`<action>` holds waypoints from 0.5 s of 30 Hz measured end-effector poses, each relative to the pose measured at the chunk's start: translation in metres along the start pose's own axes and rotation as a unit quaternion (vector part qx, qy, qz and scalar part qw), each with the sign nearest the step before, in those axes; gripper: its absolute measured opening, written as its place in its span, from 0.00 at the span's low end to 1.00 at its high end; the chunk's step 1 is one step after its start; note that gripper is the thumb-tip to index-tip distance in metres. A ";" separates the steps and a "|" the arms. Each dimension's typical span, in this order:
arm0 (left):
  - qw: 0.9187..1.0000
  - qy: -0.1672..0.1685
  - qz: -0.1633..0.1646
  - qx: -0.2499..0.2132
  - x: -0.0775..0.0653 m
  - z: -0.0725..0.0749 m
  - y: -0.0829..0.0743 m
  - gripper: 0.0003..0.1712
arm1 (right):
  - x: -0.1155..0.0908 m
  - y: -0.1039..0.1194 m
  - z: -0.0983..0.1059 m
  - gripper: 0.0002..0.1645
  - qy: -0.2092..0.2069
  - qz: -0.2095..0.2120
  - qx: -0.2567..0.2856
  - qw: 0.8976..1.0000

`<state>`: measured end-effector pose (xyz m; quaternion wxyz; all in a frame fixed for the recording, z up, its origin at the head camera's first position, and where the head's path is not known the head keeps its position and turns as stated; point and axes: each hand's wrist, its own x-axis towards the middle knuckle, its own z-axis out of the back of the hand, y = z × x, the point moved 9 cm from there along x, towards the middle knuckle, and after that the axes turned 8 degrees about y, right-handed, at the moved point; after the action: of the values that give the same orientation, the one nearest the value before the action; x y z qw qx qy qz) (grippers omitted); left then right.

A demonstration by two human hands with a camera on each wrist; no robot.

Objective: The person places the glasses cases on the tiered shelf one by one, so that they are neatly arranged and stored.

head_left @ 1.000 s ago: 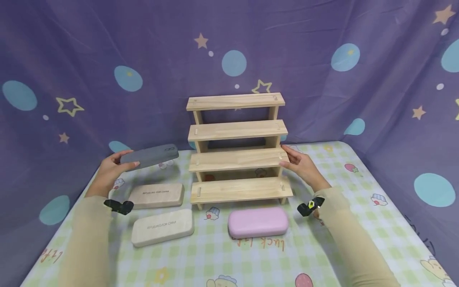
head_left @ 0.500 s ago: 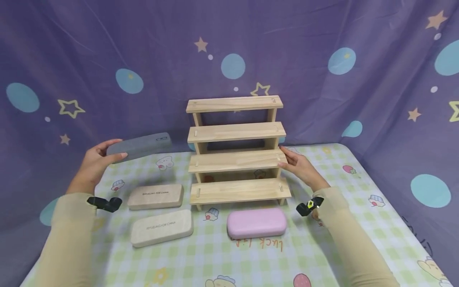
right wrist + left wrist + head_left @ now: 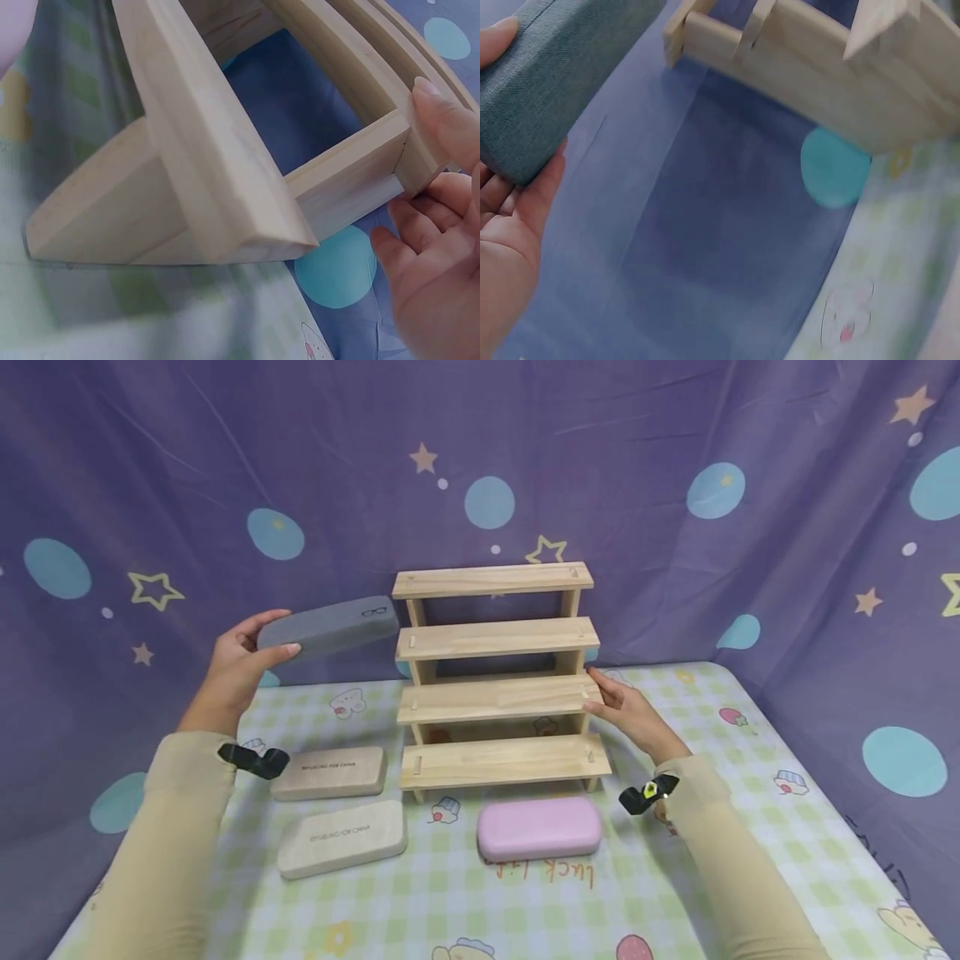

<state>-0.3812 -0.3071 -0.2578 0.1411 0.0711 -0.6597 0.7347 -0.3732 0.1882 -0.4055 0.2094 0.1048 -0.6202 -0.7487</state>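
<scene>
In the head view my left hand [image 3: 240, 664] grips one end of a grey-blue glasses case [image 3: 330, 625] printed with a small glasses outline. The case is in the air, its far end near the left side of a four-step wooden display shelf [image 3: 498, 697]. From the left wrist view, the thumb lies on top of the fabric-textured case [image 3: 562, 75] and the fingers curl underneath. My right hand [image 3: 628, 710] holds the right end of the shelf's second step from the bottom. In the right wrist view its thumb presses on that wooden board [image 3: 337, 52], with fingers below it.
Two beige cases with lettering, a rear one [image 3: 330, 773] and a front one [image 3: 343, 839], lie left of the shelf. A pink case [image 3: 540, 828] lies before it. A purple curtain [image 3: 637, 510] hangs behind the checked tablecloth [image 3: 420, 910].
My left hand first moved left and upward with the grey-blue case, then right and further up toward the shelf. The right hand keeps its hold on the shelf.
</scene>
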 end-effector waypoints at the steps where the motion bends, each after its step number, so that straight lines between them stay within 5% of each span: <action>1: 1.000 0.003 -0.006 -0.003 0.003 -0.005 -0.002 0.29 | 0.000 -0.001 0.000 0.42 -0.001 -0.001 0.002 1.000; 8: 0.995 0.045 -0.054 -0.065 0.020 -0.042 -0.010 0.28 | -0.003 -0.003 -0.001 0.41 -0.002 -0.003 0.001 1.000; 15: 0.995 0.056 -0.069 -0.051 0.047 -0.066 -0.016 0.29 | -0.002 -0.001 0.001 0.41 -0.012 0.002 0.002 1.000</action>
<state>-0.4153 -0.2355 -0.2371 0.2310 0.0680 -0.6807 0.6919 -0.3724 0.1902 -0.4067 0.2035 0.0950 -0.6240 -0.7484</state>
